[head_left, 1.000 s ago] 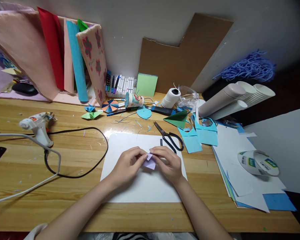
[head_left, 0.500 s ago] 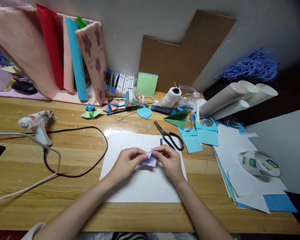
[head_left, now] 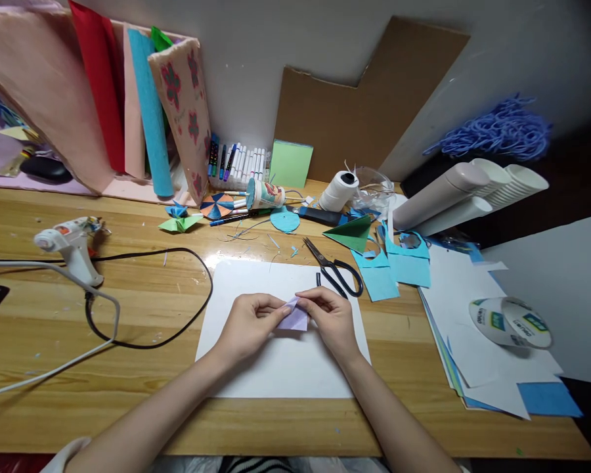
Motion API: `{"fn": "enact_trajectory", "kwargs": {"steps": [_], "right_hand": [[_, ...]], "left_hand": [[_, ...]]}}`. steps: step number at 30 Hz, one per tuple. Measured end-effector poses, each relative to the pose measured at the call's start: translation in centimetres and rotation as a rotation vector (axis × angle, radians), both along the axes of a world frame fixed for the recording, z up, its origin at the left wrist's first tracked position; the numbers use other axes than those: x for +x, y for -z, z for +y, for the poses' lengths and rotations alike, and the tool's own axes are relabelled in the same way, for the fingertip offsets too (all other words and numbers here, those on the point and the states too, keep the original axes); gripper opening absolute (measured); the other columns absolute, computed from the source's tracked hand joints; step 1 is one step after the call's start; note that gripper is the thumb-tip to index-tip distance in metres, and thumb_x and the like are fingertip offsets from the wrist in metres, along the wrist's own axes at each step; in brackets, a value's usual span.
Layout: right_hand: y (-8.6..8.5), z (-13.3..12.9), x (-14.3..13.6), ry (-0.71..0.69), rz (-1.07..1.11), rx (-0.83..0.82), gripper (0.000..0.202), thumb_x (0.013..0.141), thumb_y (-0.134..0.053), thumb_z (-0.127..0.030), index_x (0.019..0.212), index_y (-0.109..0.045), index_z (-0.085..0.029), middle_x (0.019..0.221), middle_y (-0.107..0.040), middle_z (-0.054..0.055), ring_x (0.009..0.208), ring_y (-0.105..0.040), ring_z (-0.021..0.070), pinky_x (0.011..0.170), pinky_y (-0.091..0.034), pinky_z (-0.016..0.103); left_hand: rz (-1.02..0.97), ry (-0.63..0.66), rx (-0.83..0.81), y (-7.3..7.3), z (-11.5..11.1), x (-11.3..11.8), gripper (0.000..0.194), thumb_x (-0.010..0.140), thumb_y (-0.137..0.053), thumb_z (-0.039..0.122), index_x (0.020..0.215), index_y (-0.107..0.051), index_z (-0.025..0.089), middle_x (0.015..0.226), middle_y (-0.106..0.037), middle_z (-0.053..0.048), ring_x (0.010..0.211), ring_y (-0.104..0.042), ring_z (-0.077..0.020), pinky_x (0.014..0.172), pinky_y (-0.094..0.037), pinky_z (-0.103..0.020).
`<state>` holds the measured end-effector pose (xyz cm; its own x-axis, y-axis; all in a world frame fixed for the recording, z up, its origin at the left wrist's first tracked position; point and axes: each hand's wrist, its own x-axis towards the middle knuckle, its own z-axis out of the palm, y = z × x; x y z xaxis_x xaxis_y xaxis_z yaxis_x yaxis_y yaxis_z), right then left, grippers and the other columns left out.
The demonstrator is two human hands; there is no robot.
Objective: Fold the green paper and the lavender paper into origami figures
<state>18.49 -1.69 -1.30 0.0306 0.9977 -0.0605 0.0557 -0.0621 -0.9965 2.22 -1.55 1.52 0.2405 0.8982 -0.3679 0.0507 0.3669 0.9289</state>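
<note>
Both hands meet over the middle of the white sheet [head_left: 285,374], forearms reaching in from the lower left and lower right. The left hand [head_left: 249,325] is angled inward, its fingers [head_left: 276,316] bent and pinching the purple paper [head_left: 295,320] at its left side, thumb on top. The right hand [head_left: 332,322] mirrors it, wrist low and knuckles raised, its fingers [head_left: 315,307] closed on the paper's upper right corner. The small purple piece is held between the two hands, its lower edge pointing toward the person

The sheet lies on a wooden surface [head_left: 44,407]. Black-handled scissors [head_left: 324,263] rest at its upper right corner, blades open a little, near light blue paper cutouts [head_left: 380,284] and a dark green folded paper [head_left: 354,233]. To the left are a white glue gun [head_left: 76,253] and a looped black cable [head_left: 197,253]. At the right, a tape roll [head_left: 487,322] sits on stacked papers [head_left: 465,348]. Toward the back stand a spool of white thread [head_left: 337,194] and a row of markers [head_left: 246,163]; brown cardboard [head_left: 339,125] leans against the pale wall [head_left: 246,46]
</note>
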Motion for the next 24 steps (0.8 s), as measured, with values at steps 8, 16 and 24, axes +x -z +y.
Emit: {"fn": "enact_trajectory", "kwargs": {"steps": [8,16,24], "right_hand": [[-0.3,0.4,0.3,-0.047,-0.008,0.007,0.013,0.074,-0.068,-0.029,0.082,-0.069,-0.019,0.082,-0.069,0.005,0.077,-0.065,0.0177,0.067,-0.054,0.028],[-0.2,0.3,0.2,-0.040,-0.039,0.011,0.012,0.073,-0.067,-0.029,0.080,-0.068,-0.018,0.077,-0.069,0.005,0.069,-0.064,0.0164,0.059,-0.053,0.026],[0.0,0.3,-0.3,-0.012,-0.020,-0.026,0.010,0.072,-0.068,-0.026,0.078,-0.067,-0.017,0.072,-0.068,0.004,0.058,-0.060,0.0124,0.050,-0.049,0.023]], "left_hand": [[-0.038,0.059,0.017,0.1,0.5,-0.6,0.029,0.075,-0.062,0.039,0.082,-0.072,0.012,0.074,-0.070,-0.006,0.067,-0.059,-0.0155,0.062,-0.044,-0.024],[-0.165,0.194,-0.182,0.9,1.1,-1.3,0.038,0.071,-0.066,0.041,0.092,-0.072,0.011,0.077,-0.070,-0.007,0.066,-0.056,-0.0144,0.064,-0.041,-0.024],[-0.023,0.211,-0.016,0.5,0.8,-0.9,0.028,0.078,-0.057,0.036,0.082,-0.074,0.015,0.072,-0.071,-0.004,0.063,-0.055,-0.0147,0.062,-0.039,-0.023]]}}
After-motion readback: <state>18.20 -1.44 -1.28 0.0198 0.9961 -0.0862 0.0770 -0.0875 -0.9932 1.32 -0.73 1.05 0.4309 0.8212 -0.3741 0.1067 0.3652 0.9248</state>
